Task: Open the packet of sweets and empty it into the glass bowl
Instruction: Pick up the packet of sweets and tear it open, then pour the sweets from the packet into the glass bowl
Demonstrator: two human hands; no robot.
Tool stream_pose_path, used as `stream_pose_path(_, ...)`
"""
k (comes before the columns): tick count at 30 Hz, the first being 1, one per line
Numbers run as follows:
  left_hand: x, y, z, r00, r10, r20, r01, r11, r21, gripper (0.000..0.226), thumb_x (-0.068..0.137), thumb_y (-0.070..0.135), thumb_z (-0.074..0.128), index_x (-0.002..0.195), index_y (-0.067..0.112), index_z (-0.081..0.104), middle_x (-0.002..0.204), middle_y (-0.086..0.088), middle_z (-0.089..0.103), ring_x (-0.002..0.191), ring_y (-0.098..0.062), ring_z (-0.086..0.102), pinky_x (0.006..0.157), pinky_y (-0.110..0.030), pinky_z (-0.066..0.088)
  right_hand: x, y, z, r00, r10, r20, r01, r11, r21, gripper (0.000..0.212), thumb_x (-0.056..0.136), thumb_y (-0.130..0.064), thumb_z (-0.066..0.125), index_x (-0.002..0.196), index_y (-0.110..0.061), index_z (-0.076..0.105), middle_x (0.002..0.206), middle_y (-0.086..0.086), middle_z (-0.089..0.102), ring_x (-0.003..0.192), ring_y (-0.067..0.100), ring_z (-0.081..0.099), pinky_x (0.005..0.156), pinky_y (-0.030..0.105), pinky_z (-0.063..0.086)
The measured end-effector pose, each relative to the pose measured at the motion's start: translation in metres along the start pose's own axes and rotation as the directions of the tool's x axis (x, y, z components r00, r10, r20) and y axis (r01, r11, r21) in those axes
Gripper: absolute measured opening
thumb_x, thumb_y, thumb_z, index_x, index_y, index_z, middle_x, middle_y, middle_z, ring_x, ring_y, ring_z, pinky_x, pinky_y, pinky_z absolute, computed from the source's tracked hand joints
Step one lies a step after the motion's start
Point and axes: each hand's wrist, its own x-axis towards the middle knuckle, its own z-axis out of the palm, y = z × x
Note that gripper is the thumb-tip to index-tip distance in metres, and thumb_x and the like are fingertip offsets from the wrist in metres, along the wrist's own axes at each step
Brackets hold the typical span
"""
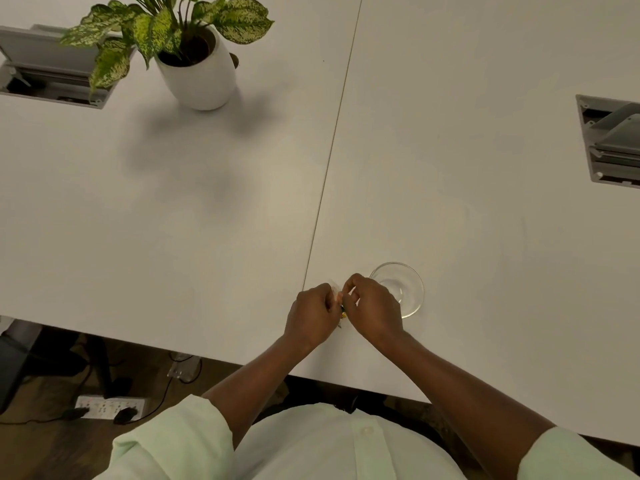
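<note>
A small clear packet of sweets is pinched between both hands, just above the white table near its front edge. My left hand grips its left side and my right hand grips its right side. Most of the packet is hidden by my fingers; only a pale top corner and a few coloured sweets show between the hands. The glass bowl stands upright on the table directly right of my right hand, which covers part of its left rim. Nothing is visible inside the bowl.
A potted plant in a white pot stands at the far left. Open cable hatches sit in the table at the far left and right edge. A seam runs down the table. A power strip lies on the floor.
</note>
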Motion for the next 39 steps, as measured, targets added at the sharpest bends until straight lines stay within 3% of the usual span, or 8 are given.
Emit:
stream_pose_path(5,0.001,-0.003,-0.01,0.99,-0.133,-0.055,0.138,0.987,0.082,0.02,0.08,0.023,0.063,0.067,0.011,0.053,0.06,-0.001,0.056,0.056,-0.017,0.049,0.053,-0.03,0.04,0.006,0.003,-0.006,0.995,0.07,-0.071,-0.077,0.993,-0.094,0.004,0.092,-0.02,0.056,0.09,-0.018,0.059,0.082,-0.004,0.067,0.07,0.017,0.056,0.056,0.028,0.036)
stream_pose_path(12,0.006,0.003,-0.008,0.998,-0.043,-0.045,0.051,0.98,0.192,0.022,0.086,0.035,0.065,0.095,0.016,0.056,0.088,0.001,0.062,0.072,-0.019,0.06,0.057,-0.028,0.042,0.004,0.0,0.001,1.0,0.003,-0.024,-0.006,0.994,-0.108,0.015,0.093,-0.033,0.059,0.104,-0.022,0.06,0.09,-0.004,0.065,0.078,0.02,0.065,0.063,0.03,0.048)
stream_pose_path(19,0.014,0.001,-0.013,0.992,-0.044,-0.121,0.068,0.979,0.195,0.005,0.086,0.014,0.056,0.083,0.012,0.059,0.073,-0.001,0.064,0.065,-0.021,0.061,0.058,-0.035,0.051,0.01,0.004,-0.005,0.998,0.033,-0.06,-0.042,0.987,-0.154,0.013,0.097,-0.03,0.056,0.094,-0.018,0.06,0.088,-0.001,0.068,0.074,0.019,0.059,0.059,0.029,0.036)
stream_pose_path(24,0.018,-0.001,-0.014,0.993,-0.065,-0.096,0.075,0.991,0.108,0.009,0.088,0.018,0.06,0.082,0.013,0.062,0.066,0.005,0.059,0.064,-0.017,0.061,0.06,-0.03,0.049,0.004,-0.006,-0.013,0.998,-0.031,-0.063,0.025,0.995,-0.099,0.022,0.097,-0.039,0.059,0.11,-0.022,0.057,0.089,-0.003,0.067,0.072,0.016,0.059,0.061,0.028,0.038)
stream_pose_path(28,0.023,0.0,-0.012,0.987,-0.141,-0.074,0.142,0.99,0.021,0.011,0.086,0.024,0.064,0.08,0.015,0.065,0.068,0.008,0.061,0.073,-0.017,0.064,0.067,-0.031,0.052,-0.014,-0.01,-0.015,0.983,-0.128,0.135,0.147,0.978,-0.147,0.034,0.096,-0.046,0.055,0.121,-0.024,0.058,0.096,0.004,0.073,0.085,0.026,0.07,0.065,0.03,0.045)
stream_pose_path(32,0.025,0.0,-0.01,0.99,-0.14,-0.031,0.139,0.99,-0.015,0.014,0.087,0.027,0.066,0.082,0.014,0.066,0.069,0.01,0.06,0.073,-0.015,0.062,0.067,-0.029,0.051,-0.017,-0.005,-0.003,0.866,-0.007,0.5,0.113,0.976,-0.183,0.058,0.095,-0.057,0.053,0.14,-0.022,0.052,0.12,0.01,0.07,0.106,0.029,0.068,0.084,0.035,0.051)
stream_pose_path(35,0.027,0.001,-0.011,0.988,-0.141,0.057,0.147,0.983,-0.109,0.021,0.087,0.034,0.069,0.083,0.014,0.066,0.072,0.003,0.068,0.068,-0.015,0.065,0.062,-0.029,0.054,-0.01,-0.003,0.002,0.886,0.065,0.459,0.013,0.986,-0.165,0.048,0.098,-0.05,0.05,0.13,-0.017,0.062,0.116,0.011,0.072,0.103,0.029,0.069,0.085,0.037,0.053)
stream_pose_path(39,0.027,0.002,-0.019,0.952,-0.248,0.181,0.299,0.884,-0.36,0.043,0.09,0.049,0.064,0.091,0.007,0.066,0.079,-0.008,0.074,0.058,-0.017,0.065,0.05,-0.027,0.046,-0.002,0.0,-0.007,0.908,0.065,0.414,-0.006,0.99,-0.143,0.036,0.101,-0.033,0.044,0.104,-0.009,0.071,0.102,0.012,0.074,0.091,0.031,0.07,0.072,0.034,0.051)
